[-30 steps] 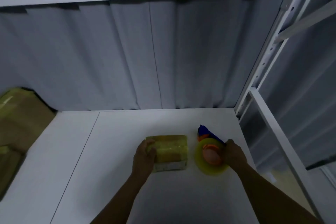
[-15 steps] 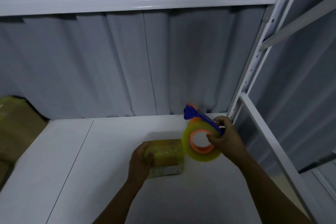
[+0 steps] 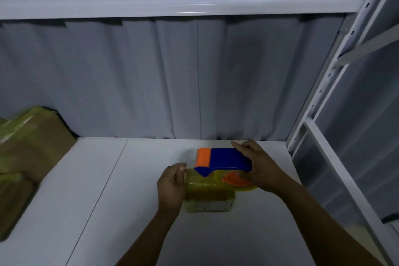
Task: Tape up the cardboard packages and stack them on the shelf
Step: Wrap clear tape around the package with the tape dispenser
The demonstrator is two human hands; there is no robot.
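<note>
A blue-and-orange tape dispenser [image 3: 224, 158], a yellow-taped brown package [image 3: 209, 195], a white shelf [image 3: 108, 201], grey corrugated wall [image 3: 151, 75].

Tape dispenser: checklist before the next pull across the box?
1. Left hand holds the small package by its left end: ok.
2. Right hand grips the tape dispenser: ok.
3. Dispenser over the package's top, orange roller toward the left: ok.
4. Roller touching the package: cannot tell.
5. Tape end stuck to the package: cannot tell.
6. Package flat on the shelf board: ok.
</note>
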